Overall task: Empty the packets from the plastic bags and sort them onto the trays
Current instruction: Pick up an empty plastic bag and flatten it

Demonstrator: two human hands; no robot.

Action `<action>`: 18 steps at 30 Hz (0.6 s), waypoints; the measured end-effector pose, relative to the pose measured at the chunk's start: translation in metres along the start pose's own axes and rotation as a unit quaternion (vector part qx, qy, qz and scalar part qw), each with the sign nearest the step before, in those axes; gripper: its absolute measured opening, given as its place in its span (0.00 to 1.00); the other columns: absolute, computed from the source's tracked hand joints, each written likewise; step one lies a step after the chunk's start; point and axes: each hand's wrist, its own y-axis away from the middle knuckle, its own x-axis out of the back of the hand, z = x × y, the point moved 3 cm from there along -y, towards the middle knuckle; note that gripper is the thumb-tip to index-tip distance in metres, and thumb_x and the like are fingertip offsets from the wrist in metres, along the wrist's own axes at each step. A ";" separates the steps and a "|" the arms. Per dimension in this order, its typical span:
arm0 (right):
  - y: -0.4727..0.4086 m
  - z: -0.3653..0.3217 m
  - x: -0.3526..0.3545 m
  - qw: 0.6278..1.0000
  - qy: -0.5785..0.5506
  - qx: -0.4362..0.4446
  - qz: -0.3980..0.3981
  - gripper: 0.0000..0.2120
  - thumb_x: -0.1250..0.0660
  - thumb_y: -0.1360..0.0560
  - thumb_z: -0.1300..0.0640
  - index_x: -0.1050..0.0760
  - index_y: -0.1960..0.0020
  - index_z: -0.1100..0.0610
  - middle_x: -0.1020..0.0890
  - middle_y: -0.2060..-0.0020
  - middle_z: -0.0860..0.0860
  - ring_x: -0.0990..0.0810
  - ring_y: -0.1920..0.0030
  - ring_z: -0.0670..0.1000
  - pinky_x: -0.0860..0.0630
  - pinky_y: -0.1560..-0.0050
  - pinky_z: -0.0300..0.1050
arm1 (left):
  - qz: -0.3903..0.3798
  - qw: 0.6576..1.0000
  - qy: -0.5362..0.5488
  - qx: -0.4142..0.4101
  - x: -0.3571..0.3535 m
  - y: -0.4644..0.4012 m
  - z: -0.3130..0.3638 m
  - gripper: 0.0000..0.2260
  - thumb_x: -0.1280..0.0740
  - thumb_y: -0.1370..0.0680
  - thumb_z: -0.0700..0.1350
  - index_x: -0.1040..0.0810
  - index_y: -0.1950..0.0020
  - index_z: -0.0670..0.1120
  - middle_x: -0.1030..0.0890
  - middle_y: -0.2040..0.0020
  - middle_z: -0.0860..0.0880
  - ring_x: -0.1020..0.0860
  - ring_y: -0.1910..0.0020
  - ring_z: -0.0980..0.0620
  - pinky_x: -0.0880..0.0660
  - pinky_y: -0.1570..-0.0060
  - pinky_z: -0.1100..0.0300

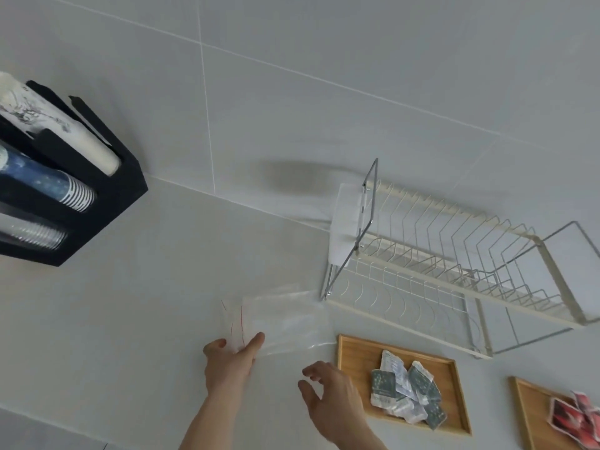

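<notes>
Clear plastic bags [279,316] with red zip lines lie flat and see-through on the white counter; no packets show inside them. My left hand [232,357] rests on their near left corner, thumb and fingers pinching the plastic. My right hand [328,393] hovers open just to the right, fingers spread, holding nothing. A wooden tray [354,355] to the right carries several dark green and silver packets [406,396]. A second wooden tray [527,414] at the far right, cut by the frame edge, holds red packets [574,417].
A cream wire dish rack [454,258] stands behind the trays against the tiled wall. A black cup holder [107,203] with stacked paper and plastic cups sits at the left. The counter's near edge runs along the bottom left.
</notes>
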 end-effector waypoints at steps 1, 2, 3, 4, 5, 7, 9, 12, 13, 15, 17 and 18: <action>0.001 0.002 0.005 1.000 -0.016 -0.010 0.014 0.09 0.33 0.25 0.44 0.21 0.46 0.44 0.17 0.50 0.41 0.18 0.49 0.44 0.20 0.48 0.45 | 0.002 1.000 0.002 -0.007 -0.003 0.002 0.002 0.28 0.20 0.34 0.54 0.33 0.45 0.47 0.16 0.63 0.47 0.16 0.57 0.44 0.19 0.45 0.44; 0.002 0.005 0.009 0.999 -0.034 -0.019 0.030 0.05 0.32 0.26 0.45 0.21 0.51 0.42 0.16 0.54 0.41 0.17 0.52 0.43 0.19 0.50 0.46 | 0.006 1.000 0.006 -0.015 -0.006 0.003 0.003 0.22 0.22 0.32 0.50 0.29 0.48 0.43 0.16 0.64 0.47 0.16 0.60 0.44 0.19 0.45 0.44; 0.003 0.007 0.015 0.997 -0.057 -0.030 0.047 0.02 0.30 0.26 0.47 0.22 0.55 0.40 0.16 0.58 0.41 0.17 0.56 0.42 0.18 0.51 0.46 | 0.007 0.999 0.010 -0.031 -0.009 0.004 0.005 0.16 0.24 0.29 0.47 0.25 0.50 0.41 0.16 0.64 0.46 0.16 0.63 0.45 0.18 0.46 0.44; 0.003 0.009 0.020 0.993 -0.083 -0.044 0.070 0.07 0.29 0.26 0.50 0.23 0.58 0.39 0.15 0.61 0.42 0.17 0.59 0.42 0.18 0.51 0.47 | 0.000 0.999 0.017 -0.049 -0.011 0.005 0.007 0.10 0.26 0.27 0.45 0.22 0.52 0.41 0.15 0.61 0.44 0.16 0.65 0.45 0.18 0.47 0.45; 0.003 0.013 0.025 0.988 -0.109 -0.065 0.087 0.09 0.28 0.26 0.52 0.24 0.59 0.39 0.15 0.63 0.42 0.17 0.60 0.42 0.19 0.51 0.48 | -0.016 0.997 0.031 -0.065 -0.013 0.005 0.009 0.06 0.28 0.25 0.44 0.21 0.53 0.42 0.15 0.57 0.42 0.16 0.63 0.44 0.17 0.50 0.47; 0.002 0.016 0.033 0.975 -0.168 -0.096 0.112 0.04 0.28 0.25 0.54 0.20 0.56 0.44 0.15 0.61 0.44 0.17 0.60 0.44 0.19 0.49 0.50 | -0.058 0.991 0.080 -0.085 -0.016 0.012 0.015 0.04 0.32 0.22 0.42 0.21 0.55 0.41 0.17 0.52 0.40 0.16 0.56 0.41 0.18 0.57 0.53; 0.000 0.019 0.038 0.956 -0.226 -0.137 0.127 0.05 0.28 0.25 0.50 0.19 0.50 0.49 0.14 0.56 0.45 0.17 0.56 0.47 0.20 0.45 0.53 | -0.097 0.982 0.129 -0.097 -0.014 0.025 0.020 0.05 0.33 0.21 0.39 0.21 0.55 0.39 0.18 0.52 0.40 0.16 0.52 0.40 0.18 0.61 0.58; -0.001 0.025 0.040 0.923 -0.321 -0.192 0.088 0.20 0.28 0.27 0.40 0.28 0.40 0.47 0.19 0.46 0.46 0.19 0.45 0.52 0.22 0.38 0.58 | -0.167 0.965 0.165 -0.118 -0.007 0.057 0.030 0.06 0.35 0.20 0.39 0.19 0.53 0.38 0.16 0.55 0.40 0.15 0.54 0.43 0.16 0.60 0.58; 0.000 0.025 0.040 0.909 -0.362 -0.200 0.061 0.23 0.28 0.27 0.38 0.30 0.39 0.46 0.20 0.43 0.46 0.20 0.42 0.52 0.22 0.36 0.59 | -0.189 0.959 0.168 -0.125 -0.005 0.066 0.032 0.07 0.35 0.20 0.40 0.19 0.52 0.38 0.15 0.55 0.40 0.14 0.54 0.42 0.17 0.57 0.56; 0.003 0.024 0.042 0.865 -0.462 -0.194 0.018 0.23 0.28 0.26 0.40 0.28 0.36 0.49 0.19 0.41 0.48 0.19 0.40 0.51 0.19 0.40 0.56 | -0.229 0.949 0.172 -0.135 0.001 0.082 0.033 0.08 0.36 0.19 0.40 0.20 0.54 0.39 0.15 0.56 0.39 0.14 0.54 0.41 0.18 0.52 0.50; 0.009 0.025 0.047 0.823 -0.543 -0.167 -0.024 0.19 0.28 0.23 0.48 0.23 0.36 0.54 0.16 0.43 0.53 0.16 0.44 0.53 0.16 0.49 0.50 | -0.259 0.939 0.178 -0.141 0.006 0.094 0.033 0.11 0.39 0.18 0.40 0.22 0.58 0.40 0.18 0.60 0.39 0.16 0.58 0.42 0.19 0.51 0.49; 0.012 0.027 0.048 0.806 -0.571 -0.150 -0.044 0.16 0.28 0.23 0.53 0.21 0.37 0.58 0.15 0.44 0.56 0.15 0.46 0.56 0.16 0.50 0.52 | -0.265 0.937 0.175 -0.145 0.007 0.098 0.033 0.12 0.39 0.18 0.40 0.22 0.60 0.41 0.19 0.62 0.40 0.17 0.60 0.43 0.19 0.53 0.49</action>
